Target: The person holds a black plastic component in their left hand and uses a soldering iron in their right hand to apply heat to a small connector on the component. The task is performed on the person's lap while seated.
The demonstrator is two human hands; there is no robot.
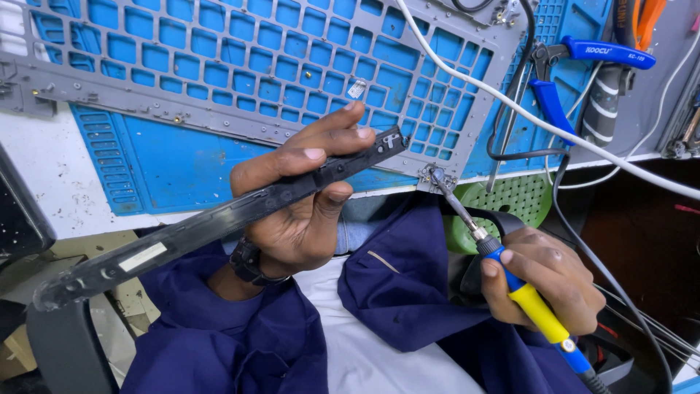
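Observation:
My left hand (306, 197) grips a long black plastic strip (211, 219) that runs diagonally from lower left to upper right, with a small metal fitting at its upper end. My right hand (543, 281) holds a soldering iron (525, 292) with a yellow and blue handle. Its metal tip (437, 177) touches the lower corner of a grey metal grid frame (255, 66). The frame lies on a blue work mat (168, 164) on the bench.
Blue-handled pliers (576, 66) lie at the upper right beside a white cable (554, 124) and black cables. A green perforated object (518, 197) sits below the bench edge. A dark blue garment (394, 292) covers my lap. A dark device edge (18, 211) is at the left.

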